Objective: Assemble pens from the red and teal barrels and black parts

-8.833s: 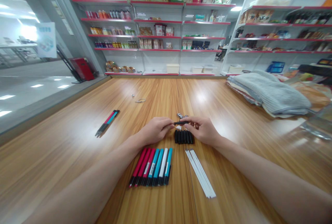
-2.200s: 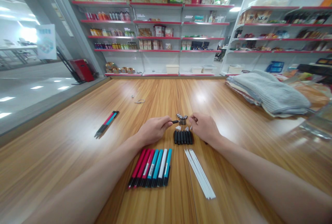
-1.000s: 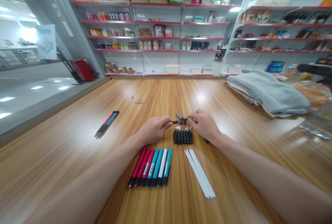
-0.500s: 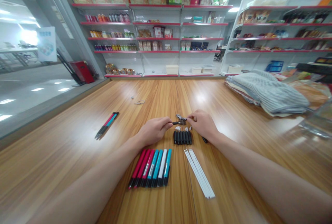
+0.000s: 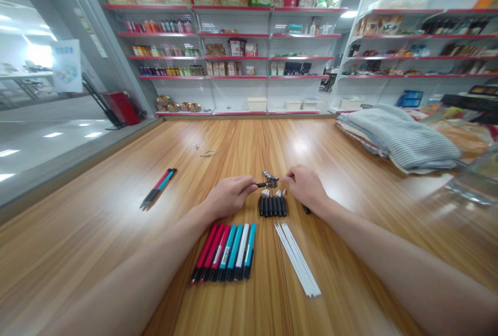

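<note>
My left hand (image 5: 232,194) pinches a short black pen grip (image 5: 262,185), which points right towards a small heap of springs and metal pen tips (image 5: 271,177). Just right of that heap is my right hand (image 5: 304,183), its fingers drawn together; anything between them is too small to make out. Below the hands lie a row of black pen grips (image 5: 273,206) and small white pieces (image 5: 265,192). Nearer me are pink, blue and white pen barrels (image 5: 225,253) side by side, and several white refills (image 5: 298,260). Another black piece (image 5: 306,209) is partly under my right wrist.
Two pens (image 5: 158,189), one pink and one blue, lie on the left of the wooden table (image 5: 116,258). A thin ring-shaped piece (image 5: 208,153) rests farther back. Folded striped cloth (image 5: 400,136) and a clear container (image 5: 474,178) occupy the right. Stocked shelves (image 5: 237,57) stand behind.
My right hand has drawn back slightly to the right, away from the small heap and the black grip. My left hand still holds the grip in about the same place.
</note>
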{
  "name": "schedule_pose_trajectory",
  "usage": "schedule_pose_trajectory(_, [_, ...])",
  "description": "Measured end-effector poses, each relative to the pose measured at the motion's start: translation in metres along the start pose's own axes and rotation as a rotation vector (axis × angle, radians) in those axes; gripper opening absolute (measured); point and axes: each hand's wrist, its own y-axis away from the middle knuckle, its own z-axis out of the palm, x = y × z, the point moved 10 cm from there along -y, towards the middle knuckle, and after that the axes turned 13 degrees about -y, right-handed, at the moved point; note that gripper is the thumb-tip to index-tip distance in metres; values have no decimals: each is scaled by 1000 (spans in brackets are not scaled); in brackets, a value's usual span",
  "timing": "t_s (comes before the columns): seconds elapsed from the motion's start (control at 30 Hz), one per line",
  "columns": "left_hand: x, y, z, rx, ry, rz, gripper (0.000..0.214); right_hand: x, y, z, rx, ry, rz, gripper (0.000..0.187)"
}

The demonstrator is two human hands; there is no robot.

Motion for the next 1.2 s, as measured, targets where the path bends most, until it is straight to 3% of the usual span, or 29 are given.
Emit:
schedule_pose_trajectory(0.4, [-7,-1,1,1,13,-56,27,0,1,6,-49,157,28,17])
schedule_pose_trajectory(0.73, [-6,0,4,-3,-24,-13,27,1,0,12,-88,185,-2,13])
schedule_pose_trajectory(0.93, [-2,-1,2,9,-37,3,27,-14,4,4,24,32,-130,21])
schedule_pose_trajectory(1.2, [-3,-1,3,-7,-52,-11,28,-63,19,-19,147,-240,-493,16])
